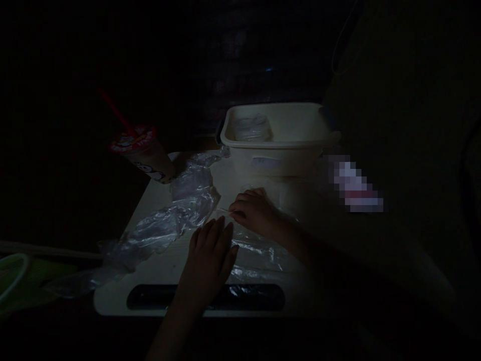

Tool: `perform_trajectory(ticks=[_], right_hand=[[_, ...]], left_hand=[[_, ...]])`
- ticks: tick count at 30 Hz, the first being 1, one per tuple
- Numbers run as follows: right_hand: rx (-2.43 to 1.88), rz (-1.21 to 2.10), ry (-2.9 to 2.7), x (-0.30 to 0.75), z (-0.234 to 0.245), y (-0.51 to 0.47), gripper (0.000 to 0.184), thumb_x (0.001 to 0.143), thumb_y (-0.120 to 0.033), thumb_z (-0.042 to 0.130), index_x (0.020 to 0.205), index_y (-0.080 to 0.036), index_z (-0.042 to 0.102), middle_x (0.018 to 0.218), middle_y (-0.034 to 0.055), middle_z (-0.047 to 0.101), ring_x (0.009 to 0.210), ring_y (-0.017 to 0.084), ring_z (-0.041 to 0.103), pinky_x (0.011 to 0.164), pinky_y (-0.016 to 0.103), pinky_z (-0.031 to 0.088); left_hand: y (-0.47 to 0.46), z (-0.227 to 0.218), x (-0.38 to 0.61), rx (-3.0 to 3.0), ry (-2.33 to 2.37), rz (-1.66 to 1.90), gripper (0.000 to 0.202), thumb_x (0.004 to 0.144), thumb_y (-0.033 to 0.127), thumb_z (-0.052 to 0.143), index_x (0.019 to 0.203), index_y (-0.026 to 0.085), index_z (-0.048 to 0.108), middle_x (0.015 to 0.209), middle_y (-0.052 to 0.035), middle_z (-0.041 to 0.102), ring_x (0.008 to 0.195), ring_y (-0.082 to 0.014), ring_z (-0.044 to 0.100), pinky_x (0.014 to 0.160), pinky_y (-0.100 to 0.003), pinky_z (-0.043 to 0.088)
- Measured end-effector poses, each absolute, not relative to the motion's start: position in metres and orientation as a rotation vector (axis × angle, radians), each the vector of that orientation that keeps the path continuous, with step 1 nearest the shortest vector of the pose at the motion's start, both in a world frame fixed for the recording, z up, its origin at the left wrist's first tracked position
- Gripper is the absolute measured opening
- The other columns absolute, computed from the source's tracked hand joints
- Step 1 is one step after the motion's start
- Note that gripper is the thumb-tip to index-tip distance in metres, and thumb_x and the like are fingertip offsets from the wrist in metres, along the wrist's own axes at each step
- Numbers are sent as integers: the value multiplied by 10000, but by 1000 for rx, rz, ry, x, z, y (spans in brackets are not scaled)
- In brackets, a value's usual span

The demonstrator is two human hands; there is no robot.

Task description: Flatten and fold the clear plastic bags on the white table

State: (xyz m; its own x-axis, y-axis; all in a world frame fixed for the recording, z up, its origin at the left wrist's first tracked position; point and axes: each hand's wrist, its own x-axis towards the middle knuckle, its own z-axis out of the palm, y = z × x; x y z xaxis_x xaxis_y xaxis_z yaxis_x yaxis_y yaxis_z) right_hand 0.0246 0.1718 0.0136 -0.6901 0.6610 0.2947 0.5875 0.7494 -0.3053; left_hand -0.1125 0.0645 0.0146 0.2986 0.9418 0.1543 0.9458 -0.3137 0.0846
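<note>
In dim light, my left hand [210,245] lies palm down over the small white table, its fingers stretched forward and holding nothing visible. Just ahead and to its right, my right hand [255,211] has its fingers bent, thumb and forefinger pinching the edge of a clear plastic bag [259,253]. That thin bag lies flat beneath and beside both hands. More clear plastic bags [161,228] form a crumpled strip to the left, hanging over the table's edge. Behind my right hand stands a cream plastic tub [278,158], with a folded stack of plastic bags [251,128] inside.
A drink cup [146,158] with a red lid and straw stands at the table's back left corner. The white table [112,296] has a dark slot [259,298] along its near edge. A green basket [33,281] sits low at left. A blurred-out patch [355,188] is at right.
</note>
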Motion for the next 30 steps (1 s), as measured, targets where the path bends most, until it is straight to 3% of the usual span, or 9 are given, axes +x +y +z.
perform_trajectory(ticks=[3,8,15,19,25,30], right_hand=[[-934,269,-2555,24,15,172,134,752,-245,471,678,-206,576,724,-8,579,754,145,459,696,310,209],[-902,337,-2480,26,20,171,117,757,-224,463,693,-190,556,743,-4,583,747,133,466,705,287,228],[-959,366,-2455,30,19,173,128,767,-214,452,793,-187,574,805,9,610,793,147,476,735,298,232],[-965,314,-2517,29,21,170,173,759,-256,465,875,-189,576,833,19,608,820,167,464,744,322,221],[-942,283,-2607,24,27,164,192,763,-313,455,718,-187,593,761,19,593,803,167,447,738,336,203],[-926,295,-2601,26,29,163,197,749,-322,460,793,-191,600,798,26,594,823,176,444,750,339,206]], left_hand=[[64,14,-113,-2520,-1835,-310,442,802,307,357,1215,153,319,1265,-123,348,1148,-267,283,913,-463,259],[63,13,-115,-2482,-1895,-553,487,809,289,353,1257,168,207,1258,-125,340,1144,-238,297,891,-424,309],[64,15,-115,-2529,-1882,-420,337,807,280,361,1121,185,436,1236,-100,377,1129,-244,311,920,-432,276],[64,15,-113,-2528,-1855,-363,370,804,284,366,1156,177,409,1259,-87,372,1157,-255,271,925,-452,262],[64,14,-113,-2547,-1816,-329,391,804,289,363,1176,172,390,1254,-80,396,1161,-263,281,912,-480,265],[65,14,-113,-2554,-1805,-338,383,807,282,353,1170,164,392,1239,-88,415,1158,-253,297,916,-483,262]])
